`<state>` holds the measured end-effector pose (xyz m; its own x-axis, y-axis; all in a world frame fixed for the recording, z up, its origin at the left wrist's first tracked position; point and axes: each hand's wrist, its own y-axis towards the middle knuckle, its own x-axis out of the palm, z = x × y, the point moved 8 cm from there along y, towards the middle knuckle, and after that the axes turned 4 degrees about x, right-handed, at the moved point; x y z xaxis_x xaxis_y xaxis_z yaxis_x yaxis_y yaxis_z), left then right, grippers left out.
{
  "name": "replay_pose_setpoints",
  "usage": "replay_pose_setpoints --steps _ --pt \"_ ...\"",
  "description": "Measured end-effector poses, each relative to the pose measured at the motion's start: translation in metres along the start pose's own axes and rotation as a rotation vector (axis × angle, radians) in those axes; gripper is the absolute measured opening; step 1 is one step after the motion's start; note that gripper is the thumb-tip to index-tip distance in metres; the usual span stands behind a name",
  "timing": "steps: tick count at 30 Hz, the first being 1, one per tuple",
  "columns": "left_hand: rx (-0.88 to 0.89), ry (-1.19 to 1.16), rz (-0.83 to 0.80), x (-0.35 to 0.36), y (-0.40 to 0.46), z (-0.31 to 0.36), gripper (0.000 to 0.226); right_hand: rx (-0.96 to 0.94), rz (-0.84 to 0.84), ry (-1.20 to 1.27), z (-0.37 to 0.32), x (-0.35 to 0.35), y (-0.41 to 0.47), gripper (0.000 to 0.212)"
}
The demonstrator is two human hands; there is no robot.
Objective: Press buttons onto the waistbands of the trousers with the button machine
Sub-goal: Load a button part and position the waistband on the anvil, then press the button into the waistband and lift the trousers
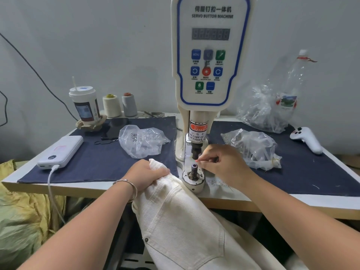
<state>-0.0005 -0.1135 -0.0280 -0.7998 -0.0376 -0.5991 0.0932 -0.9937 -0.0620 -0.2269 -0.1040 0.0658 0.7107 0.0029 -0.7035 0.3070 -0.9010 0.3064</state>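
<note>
At the centre of the frame stands the white servo button machine point(211, 55), its control panel filling the upper middle and its dark punch hanging just above the lower die post point(194, 168) on a round base. The cream trousers point(181, 221) run from the lower middle of the frame up to the table point(243, 199) edge, their waistband end lying just left of the die base. The left hand point(148, 173) grips that waistband end, fingers curled over the bunched fabric; a thin bangle point(128, 189) circles the wrist. The right hand point(224, 162) sits just right of the die, thumb and forefinger pinched together at the gap between punch and post; whether they hold a small button there is too fine to tell.

A dark blue cloth point(97, 162) covers the table. To the left lie a clear bag of metal parts point(142, 141), a white power bank point(62, 152) with a cable, a lidded cup point(85, 106) and two thread cones point(112, 106). To the right lie another clear bag point(253, 149), a larger crumpled bag point(263, 112) and a white handheld controller point(306, 139).
</note>
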Motion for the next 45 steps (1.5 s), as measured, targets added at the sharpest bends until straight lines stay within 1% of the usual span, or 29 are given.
replay_pose_setpoints --steps 2,4,6,7,8,9,10,11,13,14,15,16,17,18,21,24,26,27,28,29,32,34,35,37,39,40,42,43,45 --pt "-0.009 -0.126 -0.071 -0.002 -0.010 0.003 0.048 0.003 0.004 -0.036 0.002 -0.008 -0.005 0.008" --pt "0.009 -0.194 -0.155 -0.006 -0.025 0.011 0.046 0.022 0.017 -0.013 0.002 -0.019 -0.012 0.008" --pt "0.012 -0.318 -0.313 -0.004 -0.047 0.023 0.047 0.048 -0.002 0.075 -0.002 -0.026 -0.019 0.003" --pt "0.015 -0.368 -0.398 -0.001 -0.058 0.031 0.047 0.061 -0.041 0.142 -0.006 -0.027 -0.022 0.002" --pt "0.029 -0.397 -0.472 0.002 -0.071 0.042 0.050 0.074 -0.110 0.219 -0.012 -0.025 -0.026 0.006" --pt "0.047 -0.410 -0.531 0.004 -0.080 0.052 0.055 0.079 -0.210 0.284 -0.018 -0.022 -0.028 0.015" --pt "0.060 -0.420 -0.573 0.006 -0.089 0.063 0.060 0.067 -0.330 0.329 -0.028 -0.017 -0.032 0.030" --pt "0.079 -0.421 -0.611 0.008 -0.098 0.075 0.063 0.037 -0.460 0.361 -0.039 -0.011 -0.038 0.051" --pt "0.125 -0.424 -0.688 0.011 -0.116 0.103 0.057 -0.023 -0.706 0.440 -0.062 0.002 -0.051 0.088" --pt "0.151 -0.434 -0.730 0.013 -0.125 0.116 0.048 -0.040 -0.819 0.469 -0.071 0.008 -0.059 0.097" --pt "0.180 -0.446 -0.778 0.013 -0.133 0.129 0.038 -0.059 -0.931 0.479 -0.077 0.014 -0.067 0.096" --pt "0.202 -0.457 -0.823 0.013 -0.141 0.139 0.032 -0.070 -1.035 0.477 -0.080 0.018 -0.078 0.087" --pt "0.214 -0.462 -0.850 0.011 -0.145 0.145 0.033 -0.051 -1.110 0.460 -0.079 0.020 -0.087 0.074" --pt "0.215 -0.456 -0.867 0.007 -0.148 0.149 0.039 -0.013 -1.141 0.436 -0.074 0.020 -0.094 0.063" --pt "0.211 -0.353 -0.896 -0.003 -0.151 0.147 0.052 0.071 -1.145 0.418 -0.051 0.013 -0.100 0.046" --pt "0.178 -0.077 -0.873 0.000 -0.149 0.126 0.049 0.135 -1.090 0.582 -0.039 -0.003 -0.094 0.036" --pt "0.161 0.027 -0.857 0.010 -0.149 0.110 0.042 0.200 -1.044 0.717 -0.030 -0.010 -0.090 0.030" --pt "0.162 0.003 -0.840 0.016 -0.149 0.105 0.040 0.242 -1.008 0.790 -0.022 -0.011 -0.088 0.029" --pt "0.164 -0.080 -0.826 0.022 -0.148 0.101 0.039 0.285 -0.962 0.853 -0.014 -0.011 -0.087 0.028" --pt "0.152 -0.219 -0.822 0.028 -0.147 0.097 0.038 0.326 -0.907 0.894 -0.005 -0.010 -0.085 0.027" --pt "0.046 -0.672 -0.811 0.044 -0.144 0.082 0.043 0.447 -0.760 0.872 0.022 -0.003 -0.081 0.033" --pt "-0.005 -0.818 -0.733 0.055 -0.141 0.072 0.042 0.549 -0.687 0.877 0.034 0.004 -0.078 0.035" --pt "-0.039 -0.865 -0.656 0.060 -0.136 0.066 0.039 0.613 -0.635 0.907 0.039 0.007 -0.075 0.033" --pt "-0.130 -0.922 -0.436 0.064 -0.122 0.053 0.038 0.742 -0.532 0.972 0.045 0.015 -0.067 0.029" --pt "-0.153 -0.888 -0.249 0.061 -0.107 0.044 0.035 0.826 -0.468 0.984 0.047 0.024 -0.058 0.026" --pt "-0.146 -0.845 -0.202 0.060 -0.101 0.044 0.032 0.844 -0.444 0.965 0.048 0.026 -0.052 0.025" --pt "-0.148 -0.813 -0.165 0.057 -0.089 0.045 0.030 0.864 -0.400 0.911 0.050 0.028 -0.041 0.024" --pt "-0.182 -0.857 -0.175 0.057 -0.084 0.044 0.030 0.869 -0.384 0.907 0.050 0.028 -0.037 0.023" --pt "-0.244 -0.948 -0.269 0.057 -0.079 0.044 0.031 0.840 -0.356 0.927 0.048 0.025 -0.030 0.021"
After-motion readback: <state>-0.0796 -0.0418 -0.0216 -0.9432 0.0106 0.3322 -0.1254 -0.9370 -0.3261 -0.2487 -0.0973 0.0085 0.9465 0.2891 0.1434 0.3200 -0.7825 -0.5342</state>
